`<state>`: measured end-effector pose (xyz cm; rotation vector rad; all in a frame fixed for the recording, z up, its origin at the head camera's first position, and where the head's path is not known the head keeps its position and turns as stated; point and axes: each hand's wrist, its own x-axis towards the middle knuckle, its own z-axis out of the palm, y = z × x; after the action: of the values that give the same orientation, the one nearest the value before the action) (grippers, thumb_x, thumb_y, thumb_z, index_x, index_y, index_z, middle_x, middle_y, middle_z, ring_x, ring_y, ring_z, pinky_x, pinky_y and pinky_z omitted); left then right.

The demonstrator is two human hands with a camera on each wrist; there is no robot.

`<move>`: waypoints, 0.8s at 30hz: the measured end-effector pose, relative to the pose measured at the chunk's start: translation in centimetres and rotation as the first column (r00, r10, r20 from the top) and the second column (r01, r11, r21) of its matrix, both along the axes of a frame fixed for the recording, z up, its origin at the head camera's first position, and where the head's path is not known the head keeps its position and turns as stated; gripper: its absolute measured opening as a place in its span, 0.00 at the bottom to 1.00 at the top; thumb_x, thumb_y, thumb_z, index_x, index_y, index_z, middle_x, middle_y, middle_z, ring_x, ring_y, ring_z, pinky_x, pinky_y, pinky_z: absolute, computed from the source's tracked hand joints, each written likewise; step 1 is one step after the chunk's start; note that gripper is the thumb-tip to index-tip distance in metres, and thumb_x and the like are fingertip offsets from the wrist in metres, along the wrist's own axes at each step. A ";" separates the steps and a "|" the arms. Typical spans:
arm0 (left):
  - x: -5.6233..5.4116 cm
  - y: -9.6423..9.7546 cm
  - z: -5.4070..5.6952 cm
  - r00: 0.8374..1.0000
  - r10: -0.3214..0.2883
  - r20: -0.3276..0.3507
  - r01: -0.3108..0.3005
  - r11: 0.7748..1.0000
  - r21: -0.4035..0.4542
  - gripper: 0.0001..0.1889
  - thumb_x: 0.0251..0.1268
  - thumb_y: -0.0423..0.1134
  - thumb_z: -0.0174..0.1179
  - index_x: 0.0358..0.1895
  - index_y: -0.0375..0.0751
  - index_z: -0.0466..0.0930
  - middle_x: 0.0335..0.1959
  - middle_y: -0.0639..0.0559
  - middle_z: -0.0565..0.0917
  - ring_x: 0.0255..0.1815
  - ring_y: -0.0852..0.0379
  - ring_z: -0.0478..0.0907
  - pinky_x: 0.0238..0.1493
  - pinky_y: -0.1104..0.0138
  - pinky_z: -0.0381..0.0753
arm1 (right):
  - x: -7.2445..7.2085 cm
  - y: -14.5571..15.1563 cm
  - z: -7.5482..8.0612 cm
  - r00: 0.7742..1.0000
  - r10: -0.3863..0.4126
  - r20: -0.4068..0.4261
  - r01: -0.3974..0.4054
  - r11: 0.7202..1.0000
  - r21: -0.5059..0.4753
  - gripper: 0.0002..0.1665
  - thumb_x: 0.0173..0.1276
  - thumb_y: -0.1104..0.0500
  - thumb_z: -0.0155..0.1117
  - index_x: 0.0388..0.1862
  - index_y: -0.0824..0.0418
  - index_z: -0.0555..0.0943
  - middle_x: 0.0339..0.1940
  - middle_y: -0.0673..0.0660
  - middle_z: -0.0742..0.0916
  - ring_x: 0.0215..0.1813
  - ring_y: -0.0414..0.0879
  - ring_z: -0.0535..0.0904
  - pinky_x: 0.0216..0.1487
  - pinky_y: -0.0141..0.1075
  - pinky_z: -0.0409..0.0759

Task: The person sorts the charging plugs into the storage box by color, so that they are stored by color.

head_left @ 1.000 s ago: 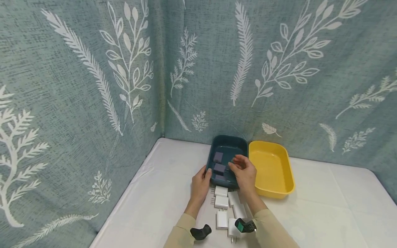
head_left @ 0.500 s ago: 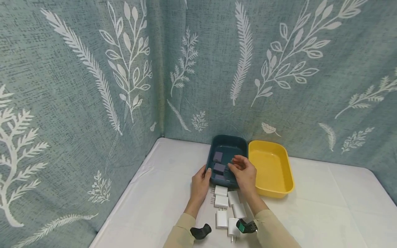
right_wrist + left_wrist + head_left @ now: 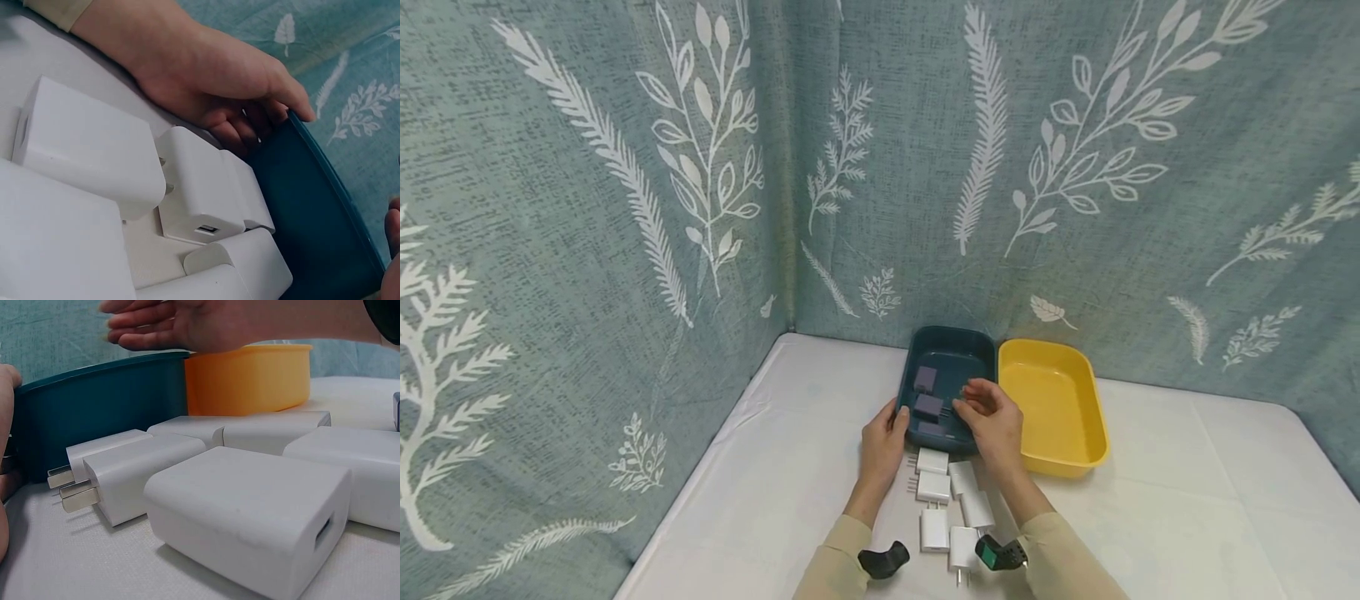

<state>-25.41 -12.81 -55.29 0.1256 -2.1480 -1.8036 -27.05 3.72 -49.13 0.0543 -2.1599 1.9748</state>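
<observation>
Left hand [image 3: 882, 448], clamped on the blue tray [image 3: 958, 367]; right hand [image 3: 997, 423], fingers loosely bent and seemingly unladen, just beside the purple chargers [image 3: 929, 407] inside. Apparent step: arranging them; the next move likely calls for a careful pinch.

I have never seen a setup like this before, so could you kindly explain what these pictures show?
There is no robot here, only a person's two bare hands. The wide picture comes from a camera on the head, looking forward and down; the close-ups come from cameras on the left and right wrists. On the white-covered table, a blue tray and a yellow tray stand side by side, with six white chargers lying nearer the person. At least three dark plug blocks lie in the blue tray. The left hand grips that tray's edge. The right hand is over it; I cannot tell whether it holds anything.
</observation>
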 end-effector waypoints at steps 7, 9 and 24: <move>-0.1 0.1 -0.2 0.999 0.019 -0.040 -0.022 0.998 -0.067 0.25 0.75 0.48 0.49 0.63 0.30 0.73 0.61 0.34 0.78 0.64 0.42 0.76 0.63 0.56 0.79 | 0.4 0.4 0.2 1.000 0.004 0.028 -0.004 1.000 0.016 0.20 0.59 0.65 0.72 0.51 0.62 0.80 0.50 0.62 0.86 0.51 0.52 0.82 0.47 0.17 0.80; -0.1 0.1 -0.3 0.999 0.025 -0.046 -0.028 0.997 -0.075 0.26 0.75 0.48 0.49 0.63 0.29 0.73 0.61 0.34 0.78 0.63 0.41 0.76 0.62 0.55 0.79 | 0.6 0.4 0.1 0.999 0.006 0.036 -0.007 1.000 0.025 0.20 0.60 0.65 0.72 0.52 0.61 0.80 0.50 0.61 0.86 0.51 0.51 0.82 0.47 0.17 0.80; -0.1 0.0 -0.1 0.999 -0.002 0.033 0.002 1.000 -0.016 0.25 0.75 0.46 0.50 0.66 0.33 0.71 0.65 0.39 0.76 0.67 0.47 0.74 0.67 0.58 0.75 | 1.7 1.4 -0.1 1.000 0.027 -0.007 -0.027 0.998 0.051 0.19 0.60 0.65 0.72 0.51 0.61 0.80 0.49 0.61 0.86 0.50 0.53 0.82 0.48 0.19 0.81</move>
<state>-25.52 -12.83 -55.34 0.1500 -2.1853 -1.7968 -25.35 5.14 -49.19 0.0998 -2.2158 1.9310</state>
